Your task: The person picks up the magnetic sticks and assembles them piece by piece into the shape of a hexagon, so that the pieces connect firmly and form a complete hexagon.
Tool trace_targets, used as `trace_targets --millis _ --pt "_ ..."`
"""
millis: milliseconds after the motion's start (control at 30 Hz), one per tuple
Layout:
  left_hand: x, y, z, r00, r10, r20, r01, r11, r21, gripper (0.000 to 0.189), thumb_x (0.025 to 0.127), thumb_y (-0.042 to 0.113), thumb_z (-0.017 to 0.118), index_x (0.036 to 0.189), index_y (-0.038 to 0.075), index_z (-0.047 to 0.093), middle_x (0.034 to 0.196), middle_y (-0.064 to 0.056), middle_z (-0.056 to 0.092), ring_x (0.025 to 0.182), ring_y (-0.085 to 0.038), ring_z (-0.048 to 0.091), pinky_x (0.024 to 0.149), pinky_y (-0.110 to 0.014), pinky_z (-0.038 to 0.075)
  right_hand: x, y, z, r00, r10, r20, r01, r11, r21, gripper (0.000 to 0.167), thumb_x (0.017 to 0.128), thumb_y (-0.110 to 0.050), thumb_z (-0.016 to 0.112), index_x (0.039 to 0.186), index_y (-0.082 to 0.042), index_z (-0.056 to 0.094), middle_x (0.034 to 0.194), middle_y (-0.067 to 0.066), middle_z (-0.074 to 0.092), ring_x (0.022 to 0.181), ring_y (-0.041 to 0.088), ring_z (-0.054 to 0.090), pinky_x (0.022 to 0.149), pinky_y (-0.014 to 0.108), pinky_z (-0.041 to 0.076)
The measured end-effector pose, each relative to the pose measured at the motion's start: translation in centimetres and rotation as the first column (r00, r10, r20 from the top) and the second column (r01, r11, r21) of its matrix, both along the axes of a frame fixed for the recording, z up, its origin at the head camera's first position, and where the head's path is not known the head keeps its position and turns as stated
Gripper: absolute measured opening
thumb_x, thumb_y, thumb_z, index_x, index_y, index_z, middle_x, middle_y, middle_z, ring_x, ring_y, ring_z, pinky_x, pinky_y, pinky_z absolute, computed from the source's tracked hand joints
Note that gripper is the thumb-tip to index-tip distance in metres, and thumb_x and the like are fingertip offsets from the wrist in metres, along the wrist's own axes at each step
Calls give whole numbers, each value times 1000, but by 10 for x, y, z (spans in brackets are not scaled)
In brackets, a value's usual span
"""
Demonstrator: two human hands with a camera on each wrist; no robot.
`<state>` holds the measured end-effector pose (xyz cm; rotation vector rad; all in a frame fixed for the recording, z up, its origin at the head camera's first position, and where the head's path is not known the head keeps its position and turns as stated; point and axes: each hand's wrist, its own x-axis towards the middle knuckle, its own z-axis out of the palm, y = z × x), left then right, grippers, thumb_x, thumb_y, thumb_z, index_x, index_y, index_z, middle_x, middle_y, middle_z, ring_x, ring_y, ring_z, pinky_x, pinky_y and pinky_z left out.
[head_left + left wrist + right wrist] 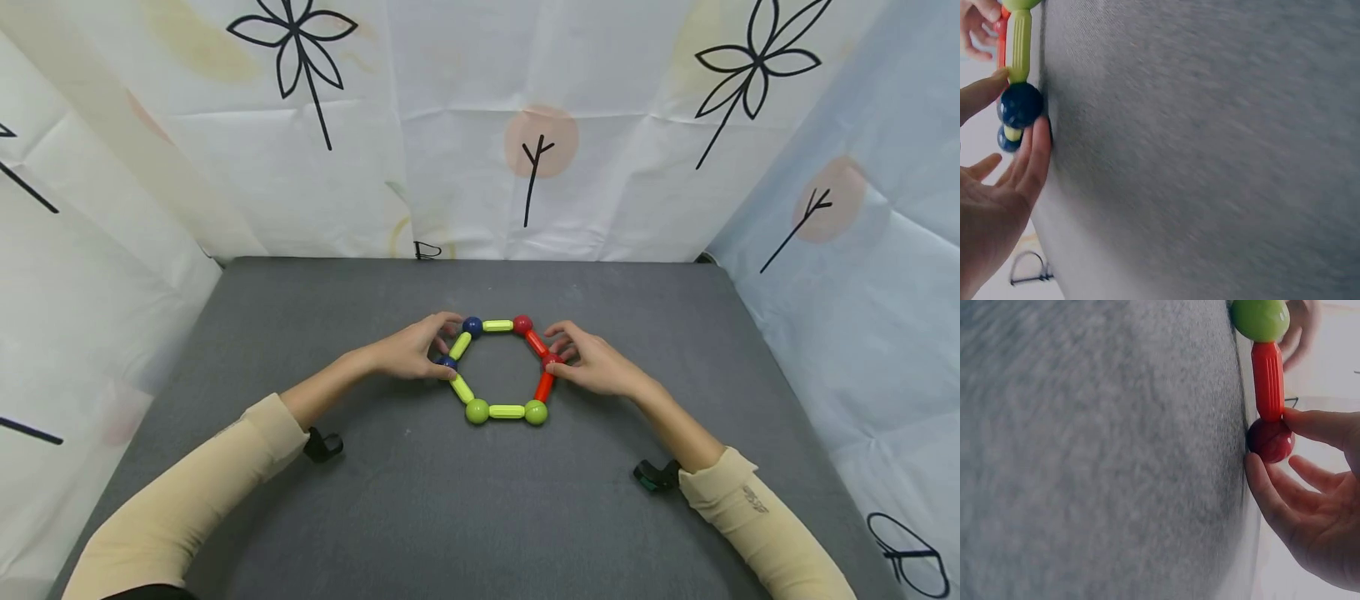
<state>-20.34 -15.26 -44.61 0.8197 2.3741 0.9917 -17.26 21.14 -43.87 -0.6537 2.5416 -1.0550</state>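
A six-sided ring of toy building rods and balls lies flat on the grey table (480, 508), in the middle of the head view. My left hand (411, 350) pinches the blue ball (1021, 105) at the ring's left corner, thumb by the rod joint and fingers on the other side. Opposite it, my right hand (596, 364) pinches the red ball (1270, 440) at the right corner between thumb and fingers. Another blue ball (472, 326) and red ball (522, 324) form the far side; two green balls (477, 411) form the near side. Red rods (1267, 381) join on the right, yellow-green rods (507, 412) elsewhere.
White printed cloth (465, 125) hangs behind the table and along both sides. Black wrist devices (322, 446) sit below both forearms, close over the tabletop. The table's far edge lies a short way beyond the ring.
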Motion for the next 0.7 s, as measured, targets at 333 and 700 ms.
trace_targets --millis 333,700 --pt "2 -15 -7 997 65 -28 -63 996 66 74 101 16 79 162 4 39 138 -16 69 123 -30 71 105 -49 58 -3 2 -1 1000 5 13 -5 1000 -26 49 104 -16 75 146 -1 54 127 21 72 112 30 73 100 50 62" --pt "1 -17 -9 995 93 -24 -91 993 70 74 100 16 81 161 3 41 131 -14 75 122 -30 73 109 -50 57 -8 2 -5 998 -7 57 10 999 -52 48 103 -14 75 144 0 55 126 22 73 107 28 75 88 35 60"
